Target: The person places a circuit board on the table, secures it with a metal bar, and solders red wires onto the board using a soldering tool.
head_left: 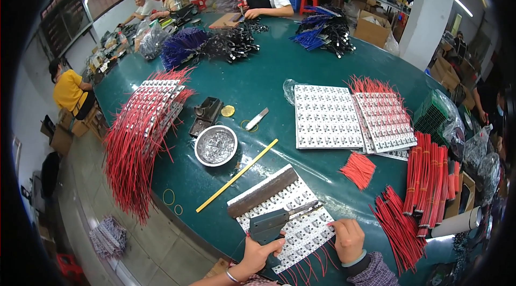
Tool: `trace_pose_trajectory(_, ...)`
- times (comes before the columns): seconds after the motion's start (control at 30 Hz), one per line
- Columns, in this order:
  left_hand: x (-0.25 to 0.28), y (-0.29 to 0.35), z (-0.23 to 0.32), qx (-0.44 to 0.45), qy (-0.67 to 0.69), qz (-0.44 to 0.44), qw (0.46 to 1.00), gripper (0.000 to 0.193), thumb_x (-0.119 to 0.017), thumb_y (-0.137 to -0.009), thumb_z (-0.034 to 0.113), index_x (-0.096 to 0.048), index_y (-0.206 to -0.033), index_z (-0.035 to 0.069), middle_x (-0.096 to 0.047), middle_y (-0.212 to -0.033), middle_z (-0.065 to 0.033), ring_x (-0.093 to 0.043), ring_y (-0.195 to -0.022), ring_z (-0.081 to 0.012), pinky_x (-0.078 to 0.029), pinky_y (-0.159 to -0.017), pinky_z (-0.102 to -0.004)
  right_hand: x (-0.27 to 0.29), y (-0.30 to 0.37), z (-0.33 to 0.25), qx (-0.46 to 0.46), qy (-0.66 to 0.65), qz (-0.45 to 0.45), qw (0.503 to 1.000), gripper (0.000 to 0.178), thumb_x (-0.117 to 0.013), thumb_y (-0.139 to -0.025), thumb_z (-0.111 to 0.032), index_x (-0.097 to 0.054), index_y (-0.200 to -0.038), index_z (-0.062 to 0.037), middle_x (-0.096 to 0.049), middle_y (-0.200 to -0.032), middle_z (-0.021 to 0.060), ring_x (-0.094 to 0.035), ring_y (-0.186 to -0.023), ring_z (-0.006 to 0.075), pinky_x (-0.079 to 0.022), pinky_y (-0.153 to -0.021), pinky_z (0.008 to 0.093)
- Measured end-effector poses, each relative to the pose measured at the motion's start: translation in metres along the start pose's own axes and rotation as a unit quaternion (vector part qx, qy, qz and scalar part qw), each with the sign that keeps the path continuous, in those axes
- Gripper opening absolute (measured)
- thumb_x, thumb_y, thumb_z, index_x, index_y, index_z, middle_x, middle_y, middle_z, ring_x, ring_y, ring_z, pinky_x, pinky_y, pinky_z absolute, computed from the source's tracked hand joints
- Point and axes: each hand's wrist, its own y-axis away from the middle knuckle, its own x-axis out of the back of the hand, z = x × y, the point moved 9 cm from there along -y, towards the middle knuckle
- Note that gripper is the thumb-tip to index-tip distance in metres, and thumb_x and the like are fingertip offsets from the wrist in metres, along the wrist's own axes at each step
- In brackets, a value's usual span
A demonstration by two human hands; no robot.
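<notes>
Here, flat, white and component-studded, the panel (303,235) lies beneath the pistol-shaped tool (267,225) my left hand (258,255) grips, my right hand (349,239) pinching the panel's three-o'clock edge.

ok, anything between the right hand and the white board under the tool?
Nothing visible: the right hand is at the right edge of the white board. The dark tool in the left hand extends over the board, its tip apart from the right hand.

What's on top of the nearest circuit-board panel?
A brown bar lies along the panel, beside exposed component rows. The left hand holds a pistol-shaped tool over it. The surface beneath bar and tool is hidden.
</notes>
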Motion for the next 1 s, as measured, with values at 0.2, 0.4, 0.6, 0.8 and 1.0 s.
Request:
trace_pose_trajectory(0.2,0.0,0.0,0.0,-0.001,0.003,-0.005,1.0,0.029,-0.07,-0.082,-0.004,-0.062,-0.11,-0.009,-0.064,-0.079,-0.0105,-0.056,-0.059,-0.0135,-0.044,-0.051,-0.0268,0.0,0.0,0.0,0.002,0.006,0.001,1.0,0.019,-0.068,-0.073,0.008,-0.067,-0.089,-0.0016,-0.063,-0.085,0.0117,-0.062,-0.077,0.0311,-0.05,-0.065,0.0401)
trace_pose_trajectory(0.4,0.0,-0.001,-0.003,-0.003,0.007,-0.009,1.0,0.03,-0.071,-0.083,-0.004,-0.062,-0.111,-0.009,-0.064,-0.08,-0.0101,-0.057,-0.06,-0.0132,-0.045,-0.051,-0.0263,-0.001,0.002,0.003,-0.002,0.005,-0.004,1.0,0.019,-0.068,-0.074,0.008,-0.066,-0.09,-0.0021,-0.062,-0.085,0.0115,-0.062,-0.077,0.0309,-0.05,-0.065,0.04)
trace_pose_trajectory(0.6,0.001,-0.001,-0.002,-0.003,0.006,-0.009,1.0,0.03,-0.071,-0.083,-0.004,-0.062,-0.111,-0.009,-0.064,-0.079,-0.01,-0.058,-0.06,-0.0129,-0.045,-0.051,-0.0259,-0.001,0.0,0.001,-0.001,0.005,-0.01,1.0,0.018,-0.068,-0.075,0.007,-0.065,-0.09,-0.0023,-0.062,-0.084,0.0114,-0.061,-0.077,0.0305,-0.05,-0.065,0.0399)
trace_pose_trajectory(0.8,0.005,0.0,0.002,-0.007,-0.001,0.002,1.0,0.029,-0.071,-0.082,-0.004,-0.063,-0.109,-0.009,-0.064,-0.077,-0.0096,-0.057,-0.059,-0.0131,-0.045,-0.051,-0.0268,-0.002,-0.002,-0.004,-0.002,0.003,-0.002,1.0,0.017,-0.069,-0.075,0.007,-0.066,-0.089,-0.0022,-0.063,-0.085,0.0116,-0.062,-0.077,0.0307,-0.05,-0.065,0.0398)
trace_pose_trajectory(1.0,-0.004,-0.002,0.008,-0.008,-0.085,0.036,0.996,0.02,-0.073,-0.08,-0.004,-0.063,-0.097,-0.005,-0.061,-0.071,-0.0066,-0.055,-0.054,-0.0133,-0.043,-0.05,-0.0281,-0.003,0.014,0.01,0.009,0.029,-0.003,1.0,0.023,-0.063,-0.074,-0.001,-0.066,-0.097,-0.0046,-0.065,-0.093,0.0106,-0.064,-0.084,0.0288,-0.053,-0.071,0.0382)
